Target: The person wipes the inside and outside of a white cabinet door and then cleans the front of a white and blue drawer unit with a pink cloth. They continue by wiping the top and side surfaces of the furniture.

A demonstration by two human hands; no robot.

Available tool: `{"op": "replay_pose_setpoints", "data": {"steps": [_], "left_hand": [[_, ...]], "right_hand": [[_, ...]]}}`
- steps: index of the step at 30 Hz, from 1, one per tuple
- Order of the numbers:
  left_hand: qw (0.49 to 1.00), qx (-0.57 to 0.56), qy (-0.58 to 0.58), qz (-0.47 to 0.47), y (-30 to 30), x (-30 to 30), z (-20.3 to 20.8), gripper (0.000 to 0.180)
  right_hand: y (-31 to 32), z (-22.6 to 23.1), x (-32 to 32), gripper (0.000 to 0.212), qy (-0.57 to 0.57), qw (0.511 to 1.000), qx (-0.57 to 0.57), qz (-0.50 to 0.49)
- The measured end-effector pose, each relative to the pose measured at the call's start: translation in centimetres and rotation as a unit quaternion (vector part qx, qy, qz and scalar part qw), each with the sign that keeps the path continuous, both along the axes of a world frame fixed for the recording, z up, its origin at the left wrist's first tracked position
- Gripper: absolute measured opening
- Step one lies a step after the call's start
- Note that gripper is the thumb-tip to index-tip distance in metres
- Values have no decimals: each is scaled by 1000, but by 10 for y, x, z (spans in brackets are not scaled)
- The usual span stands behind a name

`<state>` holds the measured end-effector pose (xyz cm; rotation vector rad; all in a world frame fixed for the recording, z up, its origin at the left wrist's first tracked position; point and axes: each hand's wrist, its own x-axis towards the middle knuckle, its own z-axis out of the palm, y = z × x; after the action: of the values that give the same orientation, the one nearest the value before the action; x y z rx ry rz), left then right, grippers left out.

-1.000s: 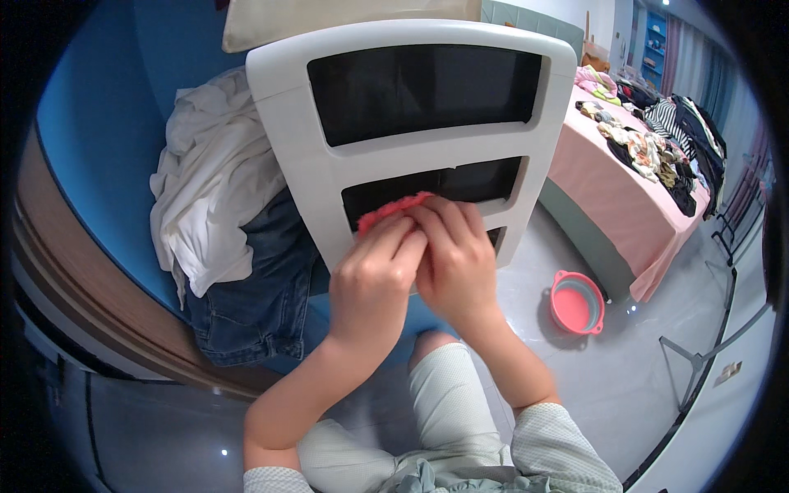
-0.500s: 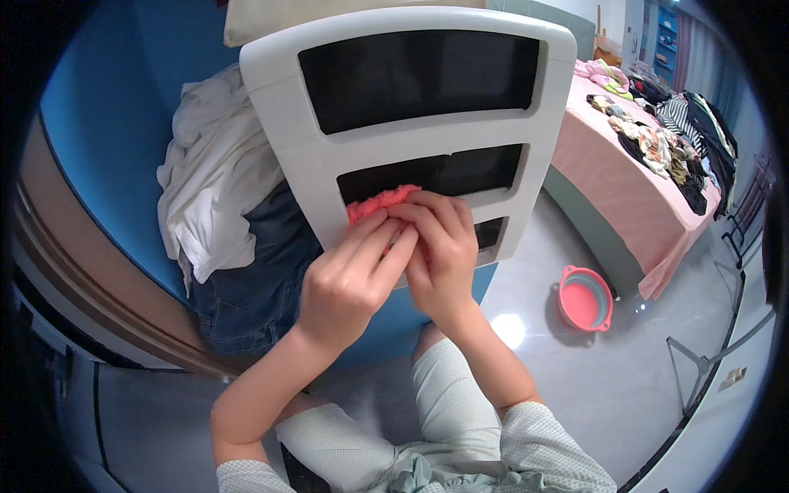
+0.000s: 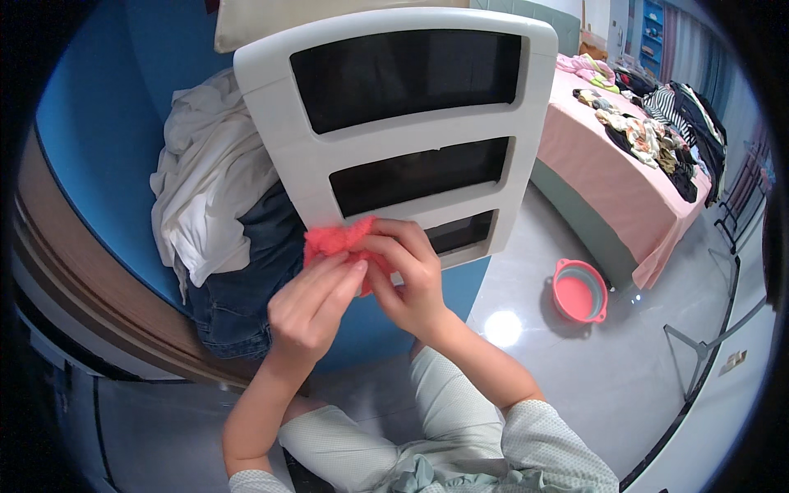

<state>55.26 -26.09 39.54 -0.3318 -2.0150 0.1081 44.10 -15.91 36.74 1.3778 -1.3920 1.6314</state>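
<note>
Between my two hands is a fluffy coral-red cloth point(image 3: 333, 238), bunched up. My left hand point(image 3: 306, 311) grips it from below left with the fingers pressed together. My right hand point(image 3: 409, 278) pinches it from the right, fingers bent over its edge. Part of the cloth is hidden behind the fingers. Both hands are at the lower edge of a white panel-like piece point(image 3: 288, 144) with several dark rectangular sections. I cannot tell whether the cloth touches the panel.
White clothes point(image 3: 205, 181) and blue jeans point(image 3: 238, 300) lie piled at the left, against a blue wall point(image 3: 90, 156). A coral and grey basin point(image 3: 579, 294) stands on the tiled floor point(image 3: 526, 361). Heaped clothes point(image 3: 649, 135) lie on the pink-covered bed point(image 3: 592, 168) at right.
Both hands have moved down and left with the cloth, from the panel's middle section to its lower edge. More of the cloth shows. The whole view has shifted slightly.
</note>
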Motion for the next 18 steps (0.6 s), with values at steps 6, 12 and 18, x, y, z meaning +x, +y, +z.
{"op": "replay_pose_setpoints", "data": {"steps": [6, 12, 18], "left_hand": [[993, 76, 82, 35, -2, -4, 8, 32], [991, 107, 62, 44, -5, -7, -25, 27], [996, 46, 57, 45, -3, -13, -28, 21]], "right_hand": [[-21, 28, 1, 36, 88, 995, -26, -42], [-19, 4, 0, 39, 132, 984, -21, -118], [-5, -2, -13, 41, 173, 979, 21, -110]]}}
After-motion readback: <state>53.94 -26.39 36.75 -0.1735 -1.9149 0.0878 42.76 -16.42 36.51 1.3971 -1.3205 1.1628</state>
